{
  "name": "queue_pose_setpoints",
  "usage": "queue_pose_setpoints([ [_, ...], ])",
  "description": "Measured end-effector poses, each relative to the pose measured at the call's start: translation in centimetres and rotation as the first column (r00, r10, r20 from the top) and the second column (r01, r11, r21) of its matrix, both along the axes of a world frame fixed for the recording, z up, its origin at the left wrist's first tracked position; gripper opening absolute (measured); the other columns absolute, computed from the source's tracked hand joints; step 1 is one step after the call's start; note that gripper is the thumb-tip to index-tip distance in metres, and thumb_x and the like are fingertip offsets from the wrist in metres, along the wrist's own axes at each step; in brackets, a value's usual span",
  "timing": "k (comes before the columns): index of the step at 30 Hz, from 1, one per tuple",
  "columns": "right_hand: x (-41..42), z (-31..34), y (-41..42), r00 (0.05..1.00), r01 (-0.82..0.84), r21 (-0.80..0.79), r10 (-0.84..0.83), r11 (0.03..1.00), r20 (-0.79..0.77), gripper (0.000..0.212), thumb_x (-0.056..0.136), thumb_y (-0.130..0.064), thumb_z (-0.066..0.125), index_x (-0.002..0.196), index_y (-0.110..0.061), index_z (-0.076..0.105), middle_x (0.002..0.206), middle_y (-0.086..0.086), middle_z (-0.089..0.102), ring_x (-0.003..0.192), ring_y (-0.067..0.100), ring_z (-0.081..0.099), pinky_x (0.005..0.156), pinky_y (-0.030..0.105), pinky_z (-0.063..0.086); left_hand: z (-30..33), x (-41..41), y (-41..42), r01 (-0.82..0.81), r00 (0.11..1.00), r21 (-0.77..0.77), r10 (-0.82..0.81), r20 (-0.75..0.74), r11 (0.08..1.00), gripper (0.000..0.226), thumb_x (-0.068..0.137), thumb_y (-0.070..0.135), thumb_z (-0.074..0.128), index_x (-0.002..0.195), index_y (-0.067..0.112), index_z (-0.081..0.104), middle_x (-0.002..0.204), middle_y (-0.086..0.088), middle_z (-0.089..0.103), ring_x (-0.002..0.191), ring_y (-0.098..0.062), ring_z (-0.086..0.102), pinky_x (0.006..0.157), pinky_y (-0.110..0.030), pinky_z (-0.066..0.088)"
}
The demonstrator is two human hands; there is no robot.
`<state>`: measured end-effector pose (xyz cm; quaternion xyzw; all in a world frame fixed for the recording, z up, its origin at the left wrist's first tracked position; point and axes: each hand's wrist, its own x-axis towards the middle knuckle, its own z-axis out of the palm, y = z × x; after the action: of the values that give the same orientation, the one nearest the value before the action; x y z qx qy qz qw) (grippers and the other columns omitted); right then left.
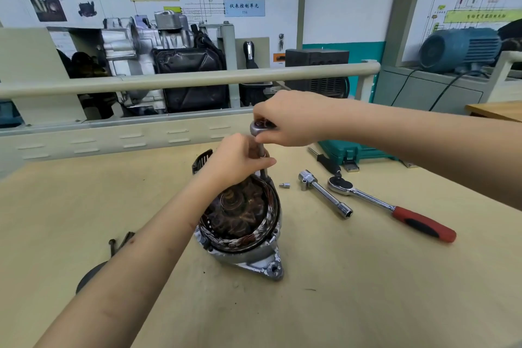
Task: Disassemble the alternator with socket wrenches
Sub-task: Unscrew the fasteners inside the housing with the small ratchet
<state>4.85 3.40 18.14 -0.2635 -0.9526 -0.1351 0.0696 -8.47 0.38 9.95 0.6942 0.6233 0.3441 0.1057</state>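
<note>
Plainly the job is part done: the alternator (243, 223) stands on the desk (367, 277) with its rear cover gone, so the copper stator windings and the rotor inside lie bare to view, and a black ribbed cover piece (202, 160) lies just behind it, which I judge to be a part already taken off. A few loose bolts (121, 241) lie on the desk to the left, near a dark round part (90, 277) half hidden under the left forearm. Work is in hand at the far rim of the housing: the right hand (291, 118) grips the head of a ratchet wrench (258, 128) from above, while the left hand (240, 159) is curled round the extension bar (263, 155) that runs down to the housing rim; the fastener itself is hidden. What is left, by my reckoning, is this fastener, any others round the rim, and then parting the stator and rotor from the front housing. To the right lie a spare extension with a socket (324, 193), a red-handled ratchet (389, 206), a small adapter (284, 185) and a black-handled tool (327, 162). As for containers, the one in view is a green tool case (356, 151) behind the right forearm; it looks closed, with its contents unseen.
</note>
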Motion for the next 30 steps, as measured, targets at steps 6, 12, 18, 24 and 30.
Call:
queue_pose_setpoints([
  [6, 0.1, -0.1, 0.5, 0.999, 0.021, -0.030, -0.022, 0.999, -0.030, 0.033, 0.091, -0.041, 0.048, 0.099, -0.009, 0.054, 0.079, 0.002, 0.055, 0.066, 0.015, 0.048, 0.053, 0.027, 0.035, 0.1, 0.1, 0.0, -0.014, 0.999, -0.023, 0.015, 0.036, 1.000, 0.013, 0.079, 0.023, 0.071, 0.074, 0.015, 0.062, 0.074, -0.001, 0.065, 0.069, -0.013, 0.059, 0.067, -0.026, 0.046],
  [12, 0.0, 0.5, 0.5, 0.999, 0.041, 0.088, -0.043, 0.995, 0.027, 0.041, 0.090, -0.049, 0.046, 0.081, -0.009, 0.054, 0.070, 0.001, 0.051, 0.065, 0.017, 0.048, 0.051, 0.028, 0.035, -0.1, 0.1, -0.3, -0.028, 0.999, 0.006, 0.027, 0.046, 1.000, 0.009, 0.080, 0.021, 0.070, 0.076, 0.017, 0.064, 0.081, -0.007, 0.069, 0.075, -0.016, 0.064, 0.070, -0.020, 0.049],
  [18, -0.2, 0.4, 0.1, 0.999, 0.003, -0.042, -0.005, 0.999, -0.040, 0.034, 0.089, -0.040, 0.052, 0.088, -0.007, 0.058, 0.074, 0.002, 0.054, 0.067, 0.017, 0.050, 0.056, 0.028, 0.040, 0.1, 0.1, -0.4, -0.023, 0.997, -0.015, 0.024, 0.069, 1.000, 0.014, 0.079, 0.021, 0.072, 0.070, 0.019, 0.060, 0.090, -0.004, 0.069, 0.077, -0.010, 0.062, 0.072, -0.021, 0.048],
  [24, -0.3, 0.5, 0.2, 0.997, 0.075, 0.095, -0.077, 0.993, 0.027, 0.043, 0.091, -0.048, 0.044, 0.076, -0.009, 0.052, 0.066, 0.002, 0.054, 0.062, 0.017, 0.050, 0.046, 0.027, 0.033, 0.2, 0.7, -0.2, -0.109, 0.987, 0.058, 0.115, -0.113, 0.992, 0.022, 0.082, 0.031, 0.067, 0.070, 0.016, 0.056, 0.075, -0.004, 0.066, 0.072, -0.019, 0.061, 0.067, -0.031, 0.048],
  [30, -0.1, 0.4, 0.5, 0.999, 0.041, -0.049, -0.042, 0.998, -0.021, 0.031, 0.093, -0.037, 0.047, 0.096, -0.007, 0.055, 0.079, 0.003, 0.052, 0.068, 0.016, 0.047, 0.054, 0.026, 0.034, 0.1, 0.0, -0.4, -0.008, 0.999, -0.016, 0.009, 0.052, 1.000, 0.015, 0.082, 0.018, 0.068, 0.093, 0.009, 0.066, 0.094, -0.005, 0.069, 0.092, -0.019, 0.065, 0.084, -0.029, 0.050],
])
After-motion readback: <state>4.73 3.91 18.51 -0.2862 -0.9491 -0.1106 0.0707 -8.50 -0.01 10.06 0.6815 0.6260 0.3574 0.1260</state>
